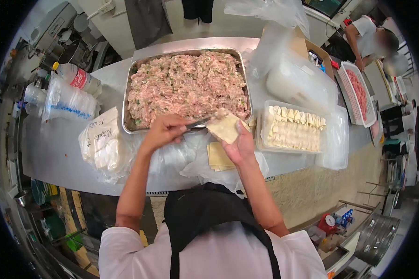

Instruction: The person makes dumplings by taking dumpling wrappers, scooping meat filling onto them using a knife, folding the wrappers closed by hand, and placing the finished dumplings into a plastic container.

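Your left hand: the left hand [167, 131] has its fingers closed around a thin, dark, flat-bladed tool [198, 123], whose tip meets the wrapper.
Your right hand: the right hand [242, 143] pinches a pale yellow, square dough wrapper [226, 129] at the near edge of the tray, with a dab of filling at the wrapper's upper edge.
Tray: in front of you, a wide rectangular tray of shiny metal [124, 104] is heaped with pink minced filling flecked with green [186, 88].
Wrapper stack: pale yellow square sheets [220, 157] lie on crumpled clear plastic [205, 169], just below your right hand.
Container: right of the tray, a clear plastic box [260, 139] holds rows of pale folded dumplings [295, 128].
Table: the grey metal worktop [65, 151] also bears, on your left, a white plastic bag with black handwriting [104, 139], a clear bottle with a red label [81, 80] and a clear plastic package with blue marks [67, 102].
Room: at the upper right, another person in a white top [365, 32] is near a white perforated basket [347, 79]; below, a red scale [328, 223] and a large silvery metal vessel [377, 239] stand beyond the tan floor [321, 181].
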`<action>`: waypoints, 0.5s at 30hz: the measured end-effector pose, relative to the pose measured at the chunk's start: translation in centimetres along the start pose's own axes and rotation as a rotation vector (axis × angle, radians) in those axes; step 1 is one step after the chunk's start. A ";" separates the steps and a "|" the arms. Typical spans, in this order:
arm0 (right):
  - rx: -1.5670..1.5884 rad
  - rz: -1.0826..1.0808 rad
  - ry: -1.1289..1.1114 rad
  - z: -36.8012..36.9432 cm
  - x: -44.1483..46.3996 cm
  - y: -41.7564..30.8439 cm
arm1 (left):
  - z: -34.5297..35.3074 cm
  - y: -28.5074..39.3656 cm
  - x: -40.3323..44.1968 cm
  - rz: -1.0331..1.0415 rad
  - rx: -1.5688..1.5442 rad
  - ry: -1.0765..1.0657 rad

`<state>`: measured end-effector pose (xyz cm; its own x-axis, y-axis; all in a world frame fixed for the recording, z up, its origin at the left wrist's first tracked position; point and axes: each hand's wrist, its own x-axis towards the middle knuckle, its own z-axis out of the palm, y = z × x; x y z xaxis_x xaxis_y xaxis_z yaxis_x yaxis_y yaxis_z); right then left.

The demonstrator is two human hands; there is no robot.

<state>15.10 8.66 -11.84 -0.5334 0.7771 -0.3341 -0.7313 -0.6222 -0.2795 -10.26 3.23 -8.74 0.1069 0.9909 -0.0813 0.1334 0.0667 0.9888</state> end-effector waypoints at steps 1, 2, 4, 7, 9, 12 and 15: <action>0.003 -0.002 -0.003 0.7 0.5 0.3 | 1.6 -0.7 -0.4 0.049 0.096 0.083; 0.029 -0.027 0.042 1.4 1.0 0.6 | 2.7 -1.6 -0.9 0.051 0.099 0.083; 0.054 -0.050 0.084 1.1 1.9 0.9 | 4.2 -2.1 -2.0 0.218 0.572 0.153; -0.017 -0.253 0.310 -0.6 2.9 1.0 | 4.4 2.4 -4.2 0.132 0.620 0.204; -0.086 -0.218 0.243 -0.1 2.1 0.9 | 5.4 2.7 -4.4 0.102 0.570 0.273; -0.016 -0.167 0.153 0.0 2.5 1.5 | 6.7 0.4 -3.4 0.240 0.522 0.305; -0.022 -0.270 0.200 1.1 2.3 0.8 | 5.8 0.8 -4.5 0.156 0.709 0.209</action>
<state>12.85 10.05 -11.82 -0.2261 0.8813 -0.4150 -0.8240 -0.4002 -0.4010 -4.95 -1.81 -8.32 -0.0036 0.9889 0.1482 0.7416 -0.0968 0.6639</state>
